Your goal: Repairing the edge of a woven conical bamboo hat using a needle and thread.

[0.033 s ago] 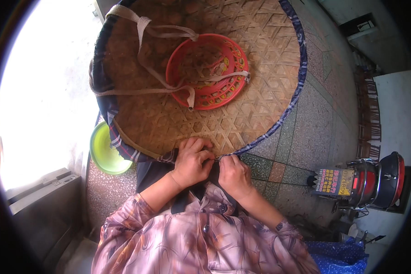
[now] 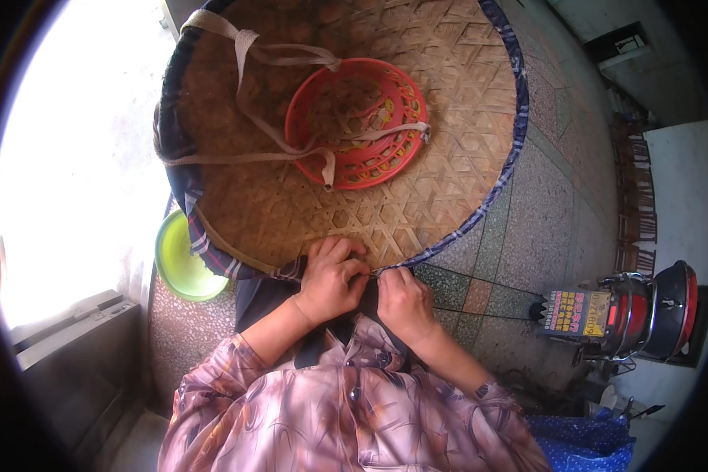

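Observation:
A large round woven bamboo basket [image 2: 464, 118] lies before me, its rim wrapped in dark blue plaid cloth [image 2: 519, 102]. At its near edge, both hands meet over the rim. My left hand [image 2: 334, 277] is closed, thumb and forefinger pinched together, with its other fingers curled over the basket's inner side. Just to the right, my right hand [image 2: 405, 305] pinches the plaid cloth binding at the rim. Something thin shows between the fingertips, too small to make out. Inside the basket sits a red plastic openwork basket [image 2: 295, 126], with a beige cloth strap [image 2: 252, 110] trailing across it.
A lime-green basin [image 2: 182, 267] stands on the speckled floor at the left, partly behind the large basket. To the right is the rear of a motorcycle [image 2: 625, 318] with a plate. Blue dotted cloth [image 2: 582, 440] lies lower right. A grey metal box-like piece [image 2: 79, 338] flanks me at left.

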The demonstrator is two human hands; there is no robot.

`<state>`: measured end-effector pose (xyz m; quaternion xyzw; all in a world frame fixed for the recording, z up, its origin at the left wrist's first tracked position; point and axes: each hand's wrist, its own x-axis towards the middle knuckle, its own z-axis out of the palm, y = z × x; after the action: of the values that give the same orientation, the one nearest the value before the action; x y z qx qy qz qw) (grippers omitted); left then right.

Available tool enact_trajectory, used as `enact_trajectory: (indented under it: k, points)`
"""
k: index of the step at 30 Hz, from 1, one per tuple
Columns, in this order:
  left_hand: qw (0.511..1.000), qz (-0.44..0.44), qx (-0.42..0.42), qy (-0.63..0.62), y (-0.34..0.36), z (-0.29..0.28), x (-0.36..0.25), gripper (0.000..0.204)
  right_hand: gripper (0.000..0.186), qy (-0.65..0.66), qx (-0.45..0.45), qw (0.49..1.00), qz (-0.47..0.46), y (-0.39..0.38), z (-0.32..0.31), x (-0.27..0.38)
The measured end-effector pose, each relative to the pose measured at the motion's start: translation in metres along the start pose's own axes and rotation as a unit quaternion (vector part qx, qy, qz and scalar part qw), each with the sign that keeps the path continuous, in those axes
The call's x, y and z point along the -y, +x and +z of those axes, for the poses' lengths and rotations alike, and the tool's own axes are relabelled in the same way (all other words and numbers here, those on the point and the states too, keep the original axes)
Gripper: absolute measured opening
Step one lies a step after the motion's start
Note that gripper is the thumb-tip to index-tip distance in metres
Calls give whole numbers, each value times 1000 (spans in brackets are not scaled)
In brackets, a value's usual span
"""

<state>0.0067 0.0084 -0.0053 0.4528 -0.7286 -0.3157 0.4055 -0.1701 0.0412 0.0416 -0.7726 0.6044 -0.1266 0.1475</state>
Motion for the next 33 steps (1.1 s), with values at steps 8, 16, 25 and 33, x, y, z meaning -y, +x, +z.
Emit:
enact_trajectory:
  k: [8, 16, 25, 33]
  points:
    - [1000, 22, -9, -6, -2, -3, 4, 13, 7, -57, 37, 997, -40, 3, -16, 5]
    - [999, 36, -17, -14, -2, 1, 7, 13, 4, -56, 14, 997, -53, 7, -5, 2]
    - [997, 53, -32, 46, -2, -11, -4, 13, 6, -97, 123, 986, -65, 44, -33, 18]
    - [996, 52, -29, 59, -6, -11, -5, 18, 11, -206, 212, 948, -116, 69, -24, 32]
